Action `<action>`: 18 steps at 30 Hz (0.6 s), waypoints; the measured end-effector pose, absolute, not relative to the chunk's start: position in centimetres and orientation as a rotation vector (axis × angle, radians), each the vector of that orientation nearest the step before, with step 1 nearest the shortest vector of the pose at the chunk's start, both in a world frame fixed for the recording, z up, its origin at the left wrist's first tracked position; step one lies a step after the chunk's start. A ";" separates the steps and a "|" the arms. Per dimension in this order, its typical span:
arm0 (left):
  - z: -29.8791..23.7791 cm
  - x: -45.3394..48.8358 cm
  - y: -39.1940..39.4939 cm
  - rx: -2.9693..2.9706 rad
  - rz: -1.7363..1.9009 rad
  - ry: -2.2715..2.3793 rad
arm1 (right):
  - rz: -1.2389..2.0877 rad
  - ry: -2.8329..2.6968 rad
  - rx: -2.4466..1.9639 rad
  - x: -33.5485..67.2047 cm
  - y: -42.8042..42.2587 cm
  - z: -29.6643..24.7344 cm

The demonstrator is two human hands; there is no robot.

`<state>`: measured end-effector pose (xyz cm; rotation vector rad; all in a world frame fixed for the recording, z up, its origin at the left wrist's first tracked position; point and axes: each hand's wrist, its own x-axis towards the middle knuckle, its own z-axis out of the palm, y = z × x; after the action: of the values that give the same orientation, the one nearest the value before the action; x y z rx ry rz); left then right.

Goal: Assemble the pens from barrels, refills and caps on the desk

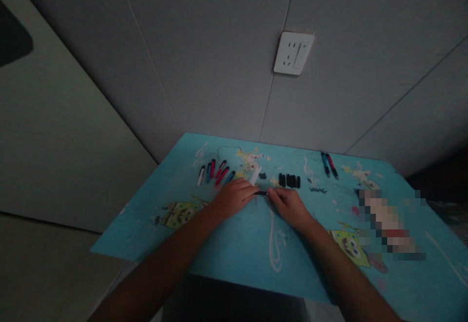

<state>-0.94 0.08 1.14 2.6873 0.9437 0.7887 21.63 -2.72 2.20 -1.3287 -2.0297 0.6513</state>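
My left hand [234,198] and my right hand [290,206] meet over the middle of the table. Between their fingertips runs a thin black pen piece [261,193] with a small bright spot near its right end. Both hands pinch it, one at each end; its ends are hidden by the fingers. Just beyond my left hand lie white thin sticks [255,175] side by side. A small dark piece [262,176] rests beside them. Short black tubes [288,180] stand in a row beyond my right hand.
Several short red, blue and white pen barrels [212,168] lie at the left back. Two longer pens, one blue [325,165] and one red [332,166], lie at the right back. A blurred-out packet [387,222] is on the right. The blue cartoon-print table [234,258] meets a wall with a socket [294,53].
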 end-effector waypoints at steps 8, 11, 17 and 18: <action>1.3 -1.1 -0.1 2.759 0.798 0.901 | 0.611 -2.099 -1.312 21.6 -2.8 2.5; 1.3 -1.1 0.0 2.630 0.907 0.958 | 0.512 -2.069 -1.378 21.7 -2.7 2.5; 0.7 0.1 0.8 1.340 1.351 1.022 | 0.327 -1.837 -1.453 22.3 -2.7 2.4; 0.7 0.4 0.9 1.123 1.360 0.940 | 0.308 -1.823 -1.446 22.3 -2.8 2.3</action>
<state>0.36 0.93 0.65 1.1233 0.9401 1.3595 22.31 -2.79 2.30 -1.4459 -1.8228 0.3077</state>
